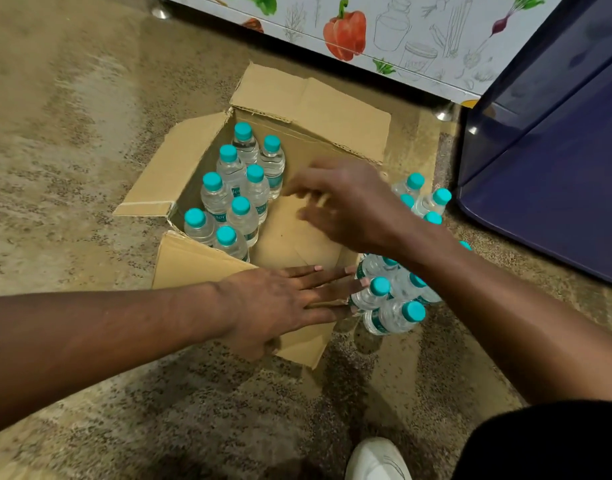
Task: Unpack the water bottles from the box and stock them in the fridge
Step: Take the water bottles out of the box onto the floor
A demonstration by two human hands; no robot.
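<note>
Your white shoe point(377, 459) is showing at the bottom edge, on the speckled floor point(90, 133) on the near side of the cardboard box point(290, 237).

Your left hand point(280, 303) is lying flat on the box's near flap, fingers straight, pressing it down and gripping nothing. Your right hand point(346, 202) is hovering over the bare right half of the box. Its fingers are loosely spread and blurred, and as far as I can tell it is carrying nothing.

Eight water bottles point(240, 216) with teal caps are standing upright in the left half of the box, packed against one another. The unpacked bottles point(394, 306) are clustering on the floor just off the box's right side, a few seeming to lean.

Beyond the box's far flap a vegetable-printed panel point(419, 29) is standing on metal feet. I am taking it to be the fridge. A dark blue panel point(540, 185) is showing to the box's far right.

You are reaching for the next bottle, I judge. Let the flat hand pin the flap so the box is not sliding. Take the bottle nearest the bare half first, gripping below the cap where the neck is firm. Lift it straight up so its neighbours are not toppling. Set it upright and clear of the floor cluster, since leaning bottles are likely to roll.
</note>
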